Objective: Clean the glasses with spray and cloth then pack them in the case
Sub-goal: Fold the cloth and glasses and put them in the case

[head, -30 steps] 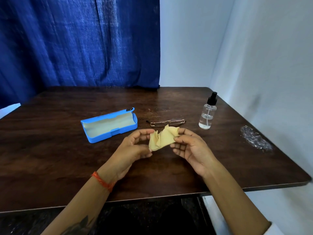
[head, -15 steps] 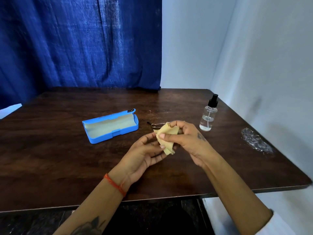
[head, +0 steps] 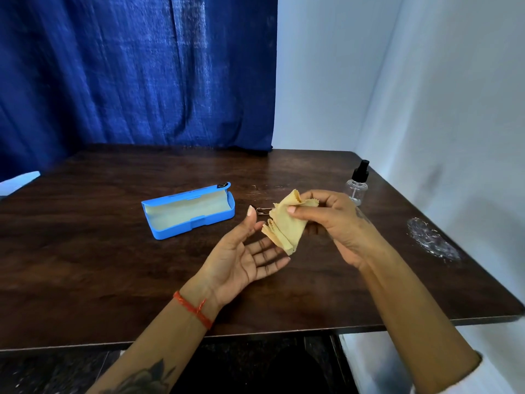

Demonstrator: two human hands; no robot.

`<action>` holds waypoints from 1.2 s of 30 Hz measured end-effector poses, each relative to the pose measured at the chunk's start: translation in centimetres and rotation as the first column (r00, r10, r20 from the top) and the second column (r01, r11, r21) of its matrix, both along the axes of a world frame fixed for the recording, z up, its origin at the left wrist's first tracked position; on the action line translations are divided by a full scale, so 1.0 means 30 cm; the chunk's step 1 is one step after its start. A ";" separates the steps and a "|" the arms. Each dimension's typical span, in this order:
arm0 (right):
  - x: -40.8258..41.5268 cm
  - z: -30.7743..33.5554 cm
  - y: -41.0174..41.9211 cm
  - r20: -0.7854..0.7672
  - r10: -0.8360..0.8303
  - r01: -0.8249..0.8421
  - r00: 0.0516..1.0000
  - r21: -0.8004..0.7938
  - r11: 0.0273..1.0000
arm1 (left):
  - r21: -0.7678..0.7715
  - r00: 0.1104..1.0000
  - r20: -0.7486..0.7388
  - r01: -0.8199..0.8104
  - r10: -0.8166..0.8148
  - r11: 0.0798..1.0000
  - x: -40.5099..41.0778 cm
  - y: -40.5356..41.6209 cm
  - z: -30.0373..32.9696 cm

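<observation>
My right hand (head: 335, 223) pinches a folded yellow cloth (head: 285, 227) above the table's middle. Just left of and below the cloth, my left hand (head: 244, 257) lies palm up with fingers spread and holds nothing. The glasses (head: 262, 211) rest on the table behind the cloth; only a bit of thin metal frame shows, the rest is hidden by the cloth and my right hand. A blue case (head: 189, 210) lies open to the left, its pale lining showing. A clear spray bottle (head: 357, 185) with a black top stands upright behind my right hand.
The dark wooden table (head: 85, 265) has its near edge below my forearms and its right edge close to a white wall. A crumpled clear plastic wrap (head: 431, 241) lies at the right. A blue curtain (head: 136, 72) hangs behind the table.
My left hand has let go of the cloth and opened, palm up. My right hand now holds the cloth alone, a little higher and further right.
</observation>
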State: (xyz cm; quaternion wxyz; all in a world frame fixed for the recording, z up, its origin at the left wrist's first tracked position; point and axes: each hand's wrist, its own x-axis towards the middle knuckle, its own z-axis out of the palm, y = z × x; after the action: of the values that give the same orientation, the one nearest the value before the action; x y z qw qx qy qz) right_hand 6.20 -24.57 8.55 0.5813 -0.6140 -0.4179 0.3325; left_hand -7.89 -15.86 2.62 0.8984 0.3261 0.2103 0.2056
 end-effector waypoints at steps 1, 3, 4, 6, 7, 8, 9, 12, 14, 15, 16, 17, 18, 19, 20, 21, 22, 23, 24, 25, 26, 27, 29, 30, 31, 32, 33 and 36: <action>-0.006 -0.001 0.001 0.023 0.010 -0.010 1.000 0.008 1.000 | 0.022 1.000 0.004 0.019 -0.019 1.000 0.002 -0.006 -0.001; -0.023 -0.010 0.005 0.071 0.028 -0.029 0.997 0.010 1.000 | 0.057 0.998 0.027 0.052 -0.054 0.997 0.006 -0.019 -0.002; -0.031 -0.014 0.008 0.079 0.031 -0.032 0.996 0.004 0.999 | 0.062 0.997 0.045 0.056 -0.059 0.997 0.008 -0.024 -0.004; -0.036 -0.024 0.012 0.062 0.018 -0.018 0.998 0.003 1.000 | 0.040 0.996 0.079 0.031 -0.034 0.999 0.009 -0.022 -0.009; -0.032 -0.028 0.012 0.039 0.000 0.000 0.999 0.007 1.000 | 0.022 0.997 0.080 0.007 -0.008 1.000 0.007 -0.018 -0.010; -0.022 -0.031 0.013 -0.001 -0.026 0.026 1.000 0.010 1.000 | 0.011 0.997 0.071 -0.018 0.018 1.000 0.003 -0.012 -0.011; -0.006 -0.034 0.013 -0.054 -0.056 0.056 0.997 0.010 0.998 | 0.010 0.998 0.056 -0.040 0.039 0.999 -0.003 -0.004 -0.011; 0.046 -0.047 0.011 -0.249 -0.145 0.144 0.958 -0.022 0.989 | 0.086 0.998 -0.001 -0.070 0.070 0.994 -0.031 0.020 -0.007; 0.073 -0.067 0.008 -0.325 -0.174 0.156 0.929 -0.081 0.984 | 0.213 0.994 -0.077 -0.056 0.074 0.976 -0.054 0.041 -0.001; 0.082 -0.077 0.005 -0.344 -0.172 0.138 0.923 -0.122 0.983 | 0.292 0.988 -0.130 -0.038 0.079 0.956 -0.064 0.052 0.002; 0.089 -0.088 0.002 -0.362 -0.158 0.104 0.919 -0.167 0.981 | 0.371 0.978 -0.190 -0.014 0.090 0.929 -0.073 0.063 0.005; 0.096 -0.099 0.000 -0.381 -0.135 0.058 0.915 -0.207 0.977 | 0.440 0.961 -0.254 0.017 0.106 0.898 -0.080 0.074 0.006; 0.102 -0.109 0.001 -0.406 -0.106 0.005 0.908 -0.242 0.970 | 0.497 0.942 -0.315 0.057 0.119 0.866 -0.084 0.082 0.008; 0.106 -0.117 0.002 -0.433 -0.074 -0.050 0.898 -0.269 0.962 | 0.542 0.920 -0.369 0.100 0.129 0.835 -0.085 0.088 0.010; 0.106 -0.124 0.007 -0.443 -0.039 -0.102 0.896 -0.291 0.951 | 0.578 0.902 -0.410 0.142 0.136 0.804 -0.084 0.092 0.013; 0.108 -0.135 0.013 -0.412 -0.001 -0.142 0.911 -0.317 0.938 | 0.609 0.888 -0.439 0.181 0.138 0.772 -0.081 0.093 0.016; 0.107 -0.147 0.020 -0.330 0.040 -0.164 0.943 -0.357 0.919 | 0.637 0.875 -0.461 0.213 0.146 0.741 -0.077 0.096 0.018; 0.103 -0.158 0.027 -0.206 0.076 -0.155 0.976 -0.402 0.903 | 0.668 0.860 -0.483 0.239 0.165 0.705 -0.075 0.100 0.017; 0.097 -0.166 0.032 -0.061 0.096 -0.113 0.994 -0.430 0.896 | 0.703 0.842 -0.500 0.258 0.203 0.663 -0.073 0.107 0.015; 0.091 -0.171 0.038 0.077 0.093 -0.051 0.993 -0.432 0.901 | 0.741 0.823 -0.507 0.266 0.254 0.617 -0.073 0.119 0.009; 0.087 -0.173 0.043 0.188 0.074 0.009 0.979 -0.409 0.912 | 0.778 0.808 -0.501 0.263 0.310 0.570 -0.073 0.130 0.002; 0.085 -0.174 0.048 0.282 0.054 0.057 0.958 -0.371 0.927 | 0.813 0.798 -0.482 0.252 0.362 0.526 -0.075 0.140 -0.006; 0.086 -0.174 0.058 0.439 0.033 0.107 0.898 -0.290 0.951 | 0.874 0.777 -0.432 0.235 0.458 0.426 -0.076 0.151 -0.016; 0.086 -0.173 0.060 0.497 0.033 0.111 0.867 -0.257 0.960 | 0.895 0.765 -0.413 0.242 0.494 0.374 -0.076 0.150 -0.018; 0.087 -0.174 0.061 0.543 0.037 0.108 0.839 -0.232 0.967 | 0.913 0.759 -0.391 0.251 0.520 0.321 -0.077 0.148 -0.017; 0.088 -0.176 0.061 0.582 0.038 0.107 0.812 -0.212 0.971 | 0.929 0.761 -0.364 0.258 0.537 0.265 -0.078 0.144 -0.016; 0.090 -0.180 0.058 0.616 0.035 0.111 0.787 -0.197 0.974 | 0.943 0.771 -0.334 0.263 0.542 0.206 -0.081 0.141 -0.015; 0.099 -0.202 0.047 0.686 0.013 0.131 0.728 -0.158 0.979 | 0.953 0.820 -0.269 0.304 0.505 0.014 -0.094 0.145 -0.026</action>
State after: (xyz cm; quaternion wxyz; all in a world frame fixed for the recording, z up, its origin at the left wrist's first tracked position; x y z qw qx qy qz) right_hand 9.16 -23.15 2.50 0.3340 -0.7600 -0.5478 0.1041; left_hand -10.70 -11.50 1.84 0.2796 0.8825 0.2789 0.2554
